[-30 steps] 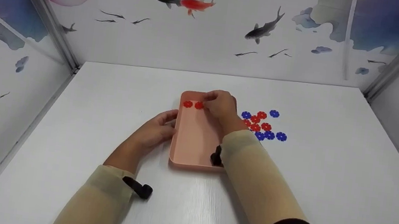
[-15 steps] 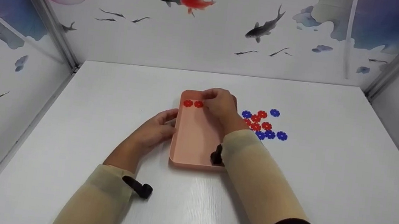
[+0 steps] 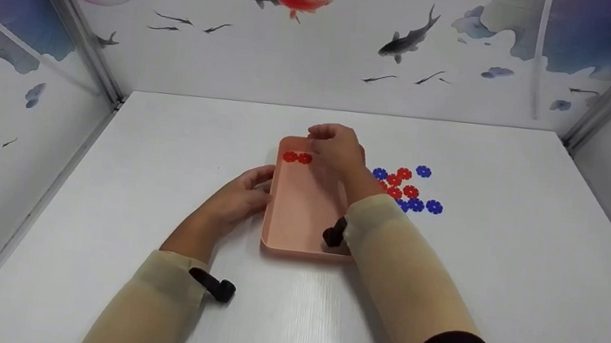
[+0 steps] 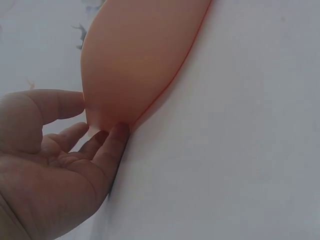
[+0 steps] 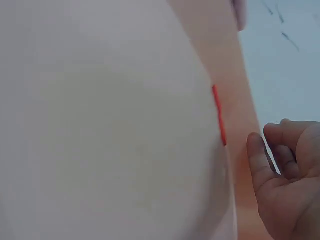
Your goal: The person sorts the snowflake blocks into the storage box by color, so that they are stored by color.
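Observation:
A shallow pink tray (image 3: 300,212) lies lengthwise on the white table. Two red flower-shaped plastic discs (image 3: 297,157) sit side by side at its far left end; edge-on, the red discs (image 5: 219,115) show as a thin red line in the right wrist view. My right hand (image 3: 336,146) hovers at the tray's far wall, thumb on the inner side, fingertips by the rim, a gap between them and no disc visible. My left hand (image 3: 241,198) rests against the tray's left wall; in the left wrist view the left hand's fingers (image 4: 112,145) touch its outside.
Right of the tray lies a loose group of red discs (image 3: 394,192) and blue discs (image 3: 434,206), partly behind my right forearm. A wall printed with fish (image 3: 317,74) closes off the table's back, with side walls at left and right.
My right hand has moved away from the red discs toward the tray's far rim. The two discs, slightly apart before, now sit closer together. My left hand stays in place.

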A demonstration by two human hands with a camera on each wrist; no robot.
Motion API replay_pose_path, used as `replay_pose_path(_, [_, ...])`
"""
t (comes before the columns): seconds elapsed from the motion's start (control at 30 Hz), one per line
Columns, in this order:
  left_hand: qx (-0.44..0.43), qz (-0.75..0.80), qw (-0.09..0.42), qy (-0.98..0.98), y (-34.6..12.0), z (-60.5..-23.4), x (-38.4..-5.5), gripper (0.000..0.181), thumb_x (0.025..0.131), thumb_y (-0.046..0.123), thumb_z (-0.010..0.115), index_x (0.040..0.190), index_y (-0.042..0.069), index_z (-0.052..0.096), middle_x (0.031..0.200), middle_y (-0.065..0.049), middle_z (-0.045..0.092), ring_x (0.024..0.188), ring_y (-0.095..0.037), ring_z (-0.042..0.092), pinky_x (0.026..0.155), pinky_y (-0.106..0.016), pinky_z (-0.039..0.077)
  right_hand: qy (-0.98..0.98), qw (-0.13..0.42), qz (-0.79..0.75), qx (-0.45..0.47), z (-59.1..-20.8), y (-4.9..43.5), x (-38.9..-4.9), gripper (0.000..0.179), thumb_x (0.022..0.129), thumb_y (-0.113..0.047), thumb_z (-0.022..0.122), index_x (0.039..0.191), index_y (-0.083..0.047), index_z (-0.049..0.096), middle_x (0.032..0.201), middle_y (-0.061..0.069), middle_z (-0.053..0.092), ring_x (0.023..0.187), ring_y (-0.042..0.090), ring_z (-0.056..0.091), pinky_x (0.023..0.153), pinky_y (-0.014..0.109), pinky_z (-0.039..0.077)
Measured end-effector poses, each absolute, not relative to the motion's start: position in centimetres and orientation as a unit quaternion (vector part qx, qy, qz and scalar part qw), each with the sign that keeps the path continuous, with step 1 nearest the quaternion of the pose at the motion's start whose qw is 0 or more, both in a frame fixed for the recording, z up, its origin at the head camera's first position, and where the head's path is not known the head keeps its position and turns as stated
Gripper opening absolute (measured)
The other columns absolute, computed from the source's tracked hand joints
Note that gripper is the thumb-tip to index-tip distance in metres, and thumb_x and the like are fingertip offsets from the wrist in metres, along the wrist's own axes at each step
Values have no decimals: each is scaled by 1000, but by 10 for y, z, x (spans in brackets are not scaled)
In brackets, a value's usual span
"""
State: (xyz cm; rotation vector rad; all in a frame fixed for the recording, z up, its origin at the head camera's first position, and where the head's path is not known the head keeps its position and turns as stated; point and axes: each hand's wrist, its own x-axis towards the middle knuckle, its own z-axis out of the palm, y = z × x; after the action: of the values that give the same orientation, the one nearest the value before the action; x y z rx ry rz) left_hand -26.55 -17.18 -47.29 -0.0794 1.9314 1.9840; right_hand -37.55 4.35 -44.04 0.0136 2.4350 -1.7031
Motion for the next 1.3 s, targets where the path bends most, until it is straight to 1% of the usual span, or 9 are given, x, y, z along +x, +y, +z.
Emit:
replay_pose_path(0.13, [-34,701,182,689,-172,-473,-266,74,98,10,73,164,24,42,168,2,46,151,-15,51,123,-38,47,764,95,-638,-18,-433,46,-383,23,104,-20,71,126,-22,74,125,3,73,117,23,71,107,37,61])
replay_pose_path(0.27, [-38,698,180,692,-171,-474,-266,75,97,10,74,163,25,43,168,3,46,151,-15,51,123,-38,48,737,108,-667,-22,-419,51,-378,27,103,-20,72,130,-20,72,127,8,71,125,35,68,111,41,59])
replay_pose_path(0.33, [-43,697,178,694,-171,-474,-267,75,96,10,75,163,25,44,167,4,46,151,-14,51,123,-38,48,738,107,-666,-28,-411,56,-375,29,103,-21,72,132,-20,71,128,8,70,128,37,67,111,42,58])
replay_pose_path(0.43, [-48,694,176,697,-171,-475,-267,74,96,11,75,162,27,45,166,6,47,150,-13,52,122,-37,48,748,97,-655,-43,-402,67,-369,30,103,-22,71,134,-18,70,128,9,69,125,34,68,109,39,60])
replay_pose_path(0.6, [-54,692,174,699,-170,-476,-267,75,95,10,75,162,29,46,166,7,49,150,-12,52,123,-36,48,763,76,-639,-52,-394,91,-360,35,104,-25,72,138,-21,68,128,7,68,116,25,70,106,36,61])
replay_pose_path(0.83, [-56,687,176,703,-170,-476,-267,75,95,10,75,162,30,46,167,7,48,153,-13,48,125,-38,46,772,46,-633,-37,-399,132,-353,37,105,-28,69,142,-23,65,129,7,67,119,22,69,107,34,60])
replay_pose_path(1.07, [-51,703,178,687,-172,-475,-266,73,96,5,72,161,25,46,166,4,49,150,-16,52,123,-39,47,782,31,-622,-25,-410,171,-352,39,106,-31,67,144,-23,64,133,6,66,121,21,68,107,30,60])
replay_pose_path(1.17, [-51,699,179,691,-172,-475,-266,74,96,6,73,161,27,46,167,5,48,151,-15,51,124,-38,47,791,33,-611,-12,-413,185,-353,39,106,-31,66,144,-23,64,133,5,66,123,21,67,110,33,58])
replay_pose_path(1.3, [-48,696,177,694,-172,-475,-266,74,96,6,73,162,27,46,167,5,47,153,-14,49,124,-38,46,802,44,-595,25,-417,199,-355,38,107,-32,66,144,-26,64,136,4,65,129,28,66,116,42,54])
